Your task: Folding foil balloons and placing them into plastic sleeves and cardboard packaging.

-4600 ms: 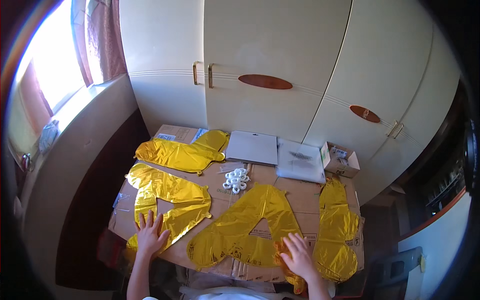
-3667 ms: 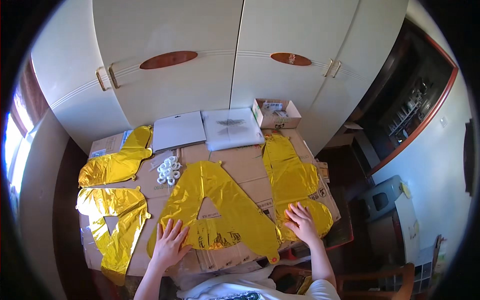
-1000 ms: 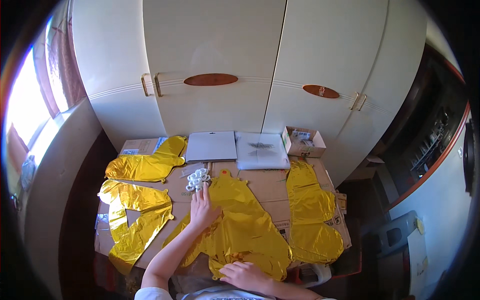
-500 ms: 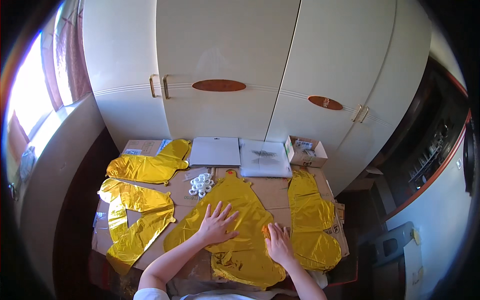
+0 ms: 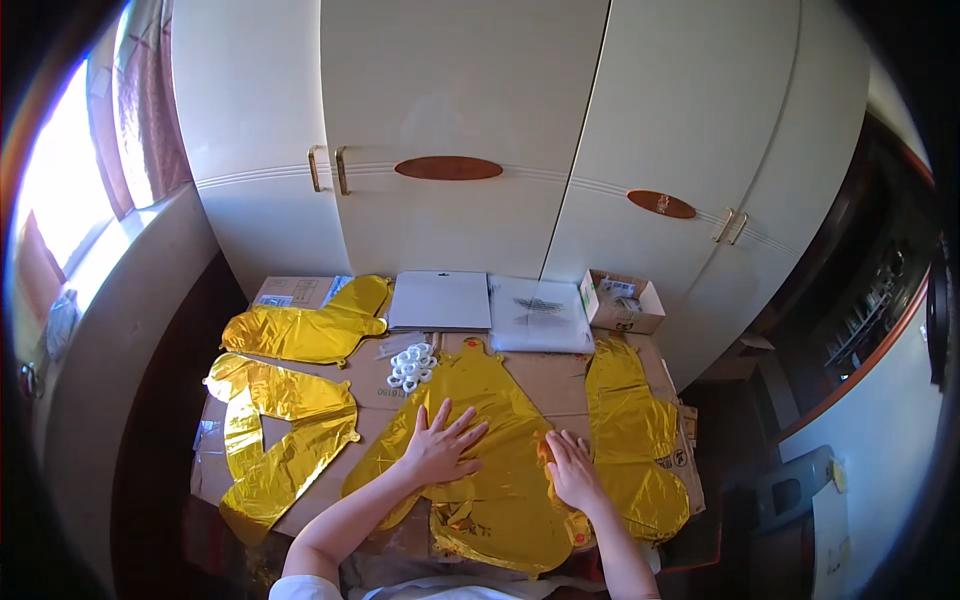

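A flat gold foil balloon [image 5: 490, 410] lies spread across the middle of the cardboard-covered table, its near part wrinkled and shiny. My left hand [image 5: 440, 448] rests on its centre, palm down with the fingers spread. On the balloon's right edge, my right hand [image 5: 572, 472] lies with its fingers stretched out close together. An orange-red reflection or patch shows beside those fingertips. Below that hand, a small tab with a red mark [image 5: 580, 538] sticks out from the foil.
More flat gold balloons lie around: one at the far left [image 5: 290, 332], one at the near left [image 5: 300, 395], one at the right [image 5: 635, 440]. Small white rings [image 5: 411, 367] are heaped behind the middle balloon. Grey-white sheets [image 5: 440, 301], clear plastic bags [image 5: 540, 318] and an open box [image 5: 622, 302] line the back.
My right hand has slid a little along the balloon's right edge, and the red-marked tab below it now shows. My left hand stays spread on the foil. The whole view has shifted slightly.
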{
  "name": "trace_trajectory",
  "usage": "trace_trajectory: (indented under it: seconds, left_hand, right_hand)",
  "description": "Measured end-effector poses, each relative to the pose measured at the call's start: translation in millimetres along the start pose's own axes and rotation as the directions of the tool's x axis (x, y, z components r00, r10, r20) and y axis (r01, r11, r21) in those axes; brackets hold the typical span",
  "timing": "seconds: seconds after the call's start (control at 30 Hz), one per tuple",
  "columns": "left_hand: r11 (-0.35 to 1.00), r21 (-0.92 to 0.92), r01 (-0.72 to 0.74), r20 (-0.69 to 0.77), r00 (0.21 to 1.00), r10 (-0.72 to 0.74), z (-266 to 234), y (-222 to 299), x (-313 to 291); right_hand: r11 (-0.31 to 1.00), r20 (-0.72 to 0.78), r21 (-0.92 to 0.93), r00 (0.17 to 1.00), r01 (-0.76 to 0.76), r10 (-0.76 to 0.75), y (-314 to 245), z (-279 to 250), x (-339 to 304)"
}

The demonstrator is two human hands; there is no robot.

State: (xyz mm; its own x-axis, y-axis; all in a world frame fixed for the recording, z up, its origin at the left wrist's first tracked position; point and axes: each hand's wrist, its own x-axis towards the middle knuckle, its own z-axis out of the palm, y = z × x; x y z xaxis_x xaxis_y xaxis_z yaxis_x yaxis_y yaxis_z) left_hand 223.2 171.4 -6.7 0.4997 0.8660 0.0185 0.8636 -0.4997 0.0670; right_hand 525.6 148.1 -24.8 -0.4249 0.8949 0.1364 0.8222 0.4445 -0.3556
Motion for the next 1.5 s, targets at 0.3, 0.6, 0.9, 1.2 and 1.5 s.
trace_trajectory:
  seconds: [0.3, 0.6, 0.9, 1.2, 1.5]
  left_hand:
    - [1.000, 0.021, 0.001, -0.011, 1.000, -0.001, 3.4, -1.8, 1.2]
    - [0.999, 0.040, -0.001, -0.035, 0.999, 0.002, 4.9, -5.4, 2.0]
    - [0.999, 0.022, 0.046, -0.097, 0.994, -0.044, -13.9, -12.1, -1.5]
    - [0.871, -0.149, 0.469, -0.397, 0.778, -0.487, -22.3, -198.9, -2.5]
    - [0.844, -0.006, 0.536, -0.283, 0.808, -0.516, -1.5, -262.1, -10.1]
  right_hand:
    - [1.000, 0.015, -0.003, 1.000, 0.011, -0.010, 3.2, -1.8, 3.7]
    - [0.999, 0.040, -0.032, 0.999, 0.020, -0.019, 3.3, -5.1, 7.4]
    - [0.996, -0.020, 0.015, 0.996, 0.092, -0.092, -22.1, -28.2, 10.8]
    - [0.973, -0.022, 0.069, 0.975, 0.221, -0.220, -64.1, -41.7, 27.6]
    - [0.814, 0.016, 0.095, 0.816, 0.573, -0.577, -134.8, -5.6, 139.2]
